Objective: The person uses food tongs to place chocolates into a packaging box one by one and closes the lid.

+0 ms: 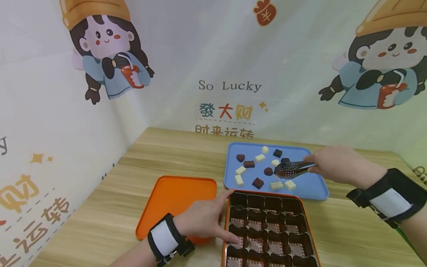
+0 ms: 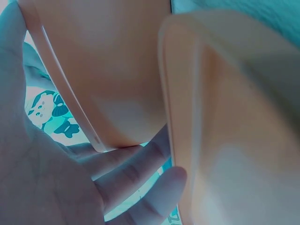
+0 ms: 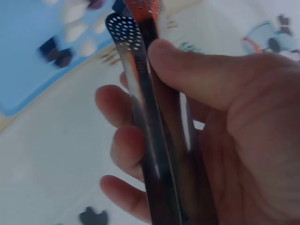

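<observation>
My right hand (image 1: 343,165) grips metal tongs (image 3: 154,117) with perforated ends. Their tips hover over the blue tray (image 1: 315,193), close to a dark chocolate (image 1: 285,160); I cannot tell whether they touch it. White chocolates (image 1: 276,185) and dark chocolates (image 1: 257,183) lie scattered on that tray. At the left rim of an orange box (image 1: 315,252) with a brown compartment insert (image 1: 275,237), my left hand (image 1: 203,218) rests, thumb over the edge and index finger at the far corner. One small dark piece (image 1: 238,207) appears to sit in the far-left compartment.
Left of the box lies an orange lid or shallow tray (image 1: 183,196), partly under the left hand. All of it stands on a wooden table (image 1: 116,207). A printed cloth (image 1: 227,55) hangs behind and at the sides.
</observation>
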A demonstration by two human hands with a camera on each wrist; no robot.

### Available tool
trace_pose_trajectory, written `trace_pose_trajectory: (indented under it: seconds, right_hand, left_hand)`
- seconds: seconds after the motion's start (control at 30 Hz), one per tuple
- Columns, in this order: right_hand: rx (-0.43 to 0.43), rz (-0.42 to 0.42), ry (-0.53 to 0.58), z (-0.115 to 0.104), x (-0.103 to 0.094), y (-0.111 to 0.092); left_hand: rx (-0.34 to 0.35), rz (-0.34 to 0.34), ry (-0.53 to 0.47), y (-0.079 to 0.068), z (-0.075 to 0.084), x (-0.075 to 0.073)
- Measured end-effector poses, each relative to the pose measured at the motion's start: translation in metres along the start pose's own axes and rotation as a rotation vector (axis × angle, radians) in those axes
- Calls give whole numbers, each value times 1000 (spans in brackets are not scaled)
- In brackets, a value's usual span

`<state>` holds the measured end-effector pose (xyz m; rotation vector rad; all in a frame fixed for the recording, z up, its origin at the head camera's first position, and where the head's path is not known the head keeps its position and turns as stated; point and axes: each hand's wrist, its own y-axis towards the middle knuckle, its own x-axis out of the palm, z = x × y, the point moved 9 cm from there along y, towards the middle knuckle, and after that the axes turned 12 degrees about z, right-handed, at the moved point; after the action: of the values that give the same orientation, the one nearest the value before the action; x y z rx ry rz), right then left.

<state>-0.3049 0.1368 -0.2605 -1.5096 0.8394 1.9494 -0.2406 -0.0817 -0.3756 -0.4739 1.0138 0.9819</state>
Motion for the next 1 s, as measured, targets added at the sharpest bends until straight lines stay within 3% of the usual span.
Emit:
trace_pose_trajectory:
  seconds: [0.2, 0.4, 0.7, 0.87, 1.0]
  right_hand:
    - [-106, 40, -11, -53, -19, 0]
    - [-197, 65, -100, -96, -23, 9]
    - [-325, 206, -354, -147, -24, 30]
    - [-304, 97, -439, -160, -10, 44]
    - [-250, 8, -409, -158, -6, 51]
  left_hand:
    - [0, -1, 12, 0, -1, -2]
    - [-20, -9, 15, 0, -2, -1]
    - [-24, -4, 9, -1, -4, -2]
    - [4, 9, 1, 0, -2, -2]
    - [17, 8, 8, 0, -1, -2]
